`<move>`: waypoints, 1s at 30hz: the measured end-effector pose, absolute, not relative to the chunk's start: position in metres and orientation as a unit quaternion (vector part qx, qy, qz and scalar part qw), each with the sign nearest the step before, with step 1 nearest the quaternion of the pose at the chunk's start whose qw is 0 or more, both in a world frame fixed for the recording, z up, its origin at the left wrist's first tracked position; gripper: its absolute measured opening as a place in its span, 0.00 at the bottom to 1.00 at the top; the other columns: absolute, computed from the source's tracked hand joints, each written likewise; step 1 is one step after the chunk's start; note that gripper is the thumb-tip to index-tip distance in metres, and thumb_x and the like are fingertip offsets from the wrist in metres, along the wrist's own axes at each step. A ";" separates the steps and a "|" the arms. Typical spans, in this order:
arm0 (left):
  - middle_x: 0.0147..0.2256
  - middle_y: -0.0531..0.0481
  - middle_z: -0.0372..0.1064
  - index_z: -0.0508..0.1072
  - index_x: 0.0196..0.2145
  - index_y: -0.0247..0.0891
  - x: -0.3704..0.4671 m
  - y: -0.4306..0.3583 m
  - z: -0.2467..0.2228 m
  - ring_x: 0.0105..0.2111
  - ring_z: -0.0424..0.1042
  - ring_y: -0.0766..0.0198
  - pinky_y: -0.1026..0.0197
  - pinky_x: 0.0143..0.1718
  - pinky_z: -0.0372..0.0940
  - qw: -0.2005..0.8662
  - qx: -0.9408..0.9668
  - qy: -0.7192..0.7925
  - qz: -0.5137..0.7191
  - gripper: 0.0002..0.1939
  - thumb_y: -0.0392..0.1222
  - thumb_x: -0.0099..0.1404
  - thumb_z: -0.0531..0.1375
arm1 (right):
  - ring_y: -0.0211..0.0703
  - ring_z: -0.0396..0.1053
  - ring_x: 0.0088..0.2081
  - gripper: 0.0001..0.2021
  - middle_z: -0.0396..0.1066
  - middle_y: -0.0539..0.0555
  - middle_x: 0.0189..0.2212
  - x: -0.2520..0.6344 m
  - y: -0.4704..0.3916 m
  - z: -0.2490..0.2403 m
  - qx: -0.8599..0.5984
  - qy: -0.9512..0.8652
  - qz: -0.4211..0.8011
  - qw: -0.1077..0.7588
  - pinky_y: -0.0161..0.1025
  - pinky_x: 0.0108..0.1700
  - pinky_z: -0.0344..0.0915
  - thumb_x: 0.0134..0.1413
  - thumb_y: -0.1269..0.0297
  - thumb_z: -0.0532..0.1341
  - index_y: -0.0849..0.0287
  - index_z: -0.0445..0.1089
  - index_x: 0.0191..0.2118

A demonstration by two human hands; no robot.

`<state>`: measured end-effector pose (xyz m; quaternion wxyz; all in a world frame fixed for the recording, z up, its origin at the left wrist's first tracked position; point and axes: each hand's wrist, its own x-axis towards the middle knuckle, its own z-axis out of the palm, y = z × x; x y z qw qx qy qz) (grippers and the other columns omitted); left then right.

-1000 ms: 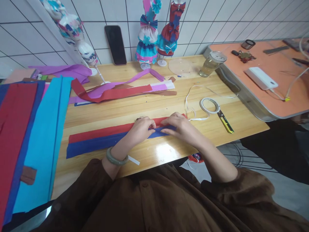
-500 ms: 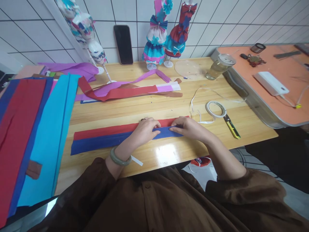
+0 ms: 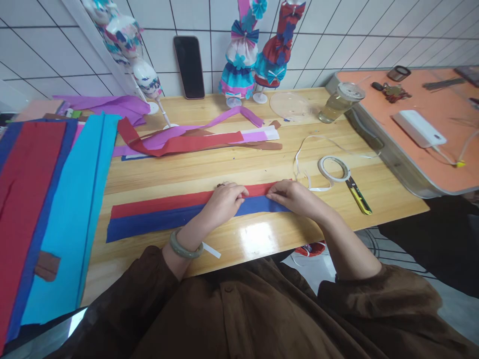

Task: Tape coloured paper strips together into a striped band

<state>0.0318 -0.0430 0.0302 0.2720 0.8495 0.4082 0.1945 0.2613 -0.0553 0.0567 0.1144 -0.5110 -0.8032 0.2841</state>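
Observation:
A long red strip (image 3: pixel 160 202) of what looks like crepe paper lies lengthwise on the table, with a blue strip (image 3: pixel 149 224) along its near edge. My left hand (image 3: pixel 226 199) pinches at the line where the two colours meet, thumb and fingertips together. A little to its right, my right hand (image 3: pixel 290 195) pinches the same line near the strips' right end, which it partly covers. Whether the edges are stuck together I cannot tell. A small white paper piece (image 3: pixel 212 250) lies by my left wrist.
Wide red paper (image 3: pixel 37 179) and turquoise paper (image 3: pixel 71 219) sheets cover the left side. Narrow coloured strips (image 3: pixel 198 143) lie behind my hands. On the right are a tape roll (image 3: pixel 321 169), a cutter knife (image 3: pixel 358 196) and a cup (image 3: pixel 339 104). A phone (image 3: pixel 189 67) leans on the wall.
My thumbs have moved from the blue strip up toward the red edge, and the fingertips are closer together. The strips stay in nearly the same place; the view has shifted slightly.

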 end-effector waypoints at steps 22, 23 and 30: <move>0.32 0.51 0.71 0.72 0.33 0.40 0.036 -0.044 0.034 0.36 0.67 0.62 0.56 0.41 0.61 0.276 0.832 0.450 0.172 0.08 0.31 0.57 0.57 | 0.37 0.62 0.26 0.12 0.68 0.51 0.23 0.265 -0.047 0.048 -0.560 -0.788 0.248 0.060 0.35 0.29 0.56 0.55 0.58 0.56 0.58 0.67 0.25; 0.32 0.51 0.71 0.72 0.33 0.40 0.036 -0.043 0.034 0.36 0.67 0.62 0.56 0.41 0.61 0.275 0.833 0.449 0.172 0.08 0.31 0.57 0.57 | 0.37 0.62 0.26 0.13 0.69 0.51 0.23 0.264 -0.047 0.048 -0.559 -0.790 0.245 0.060 0.35 0.29 0.56 0.55 0.58 0.56 0.58 0.67 0.25; 0.32 0.51 0.71 0.72 0.33 0.39 0.035 -0.044 0.032 0.36 0.67 0.62 0.56 0.41 0.61 0.270 0.835 0.442 0.184 0.08 0.30 0.57 0.57 | 0.37 0.62 0.26 0.13 0.69 0.52 0.23 0.262 -0.046 0.050 -0.563 -0.787 0.247 0.054 0.35 0.29 0.56 0.54 0.57 0.56 0.58 0.68 0.25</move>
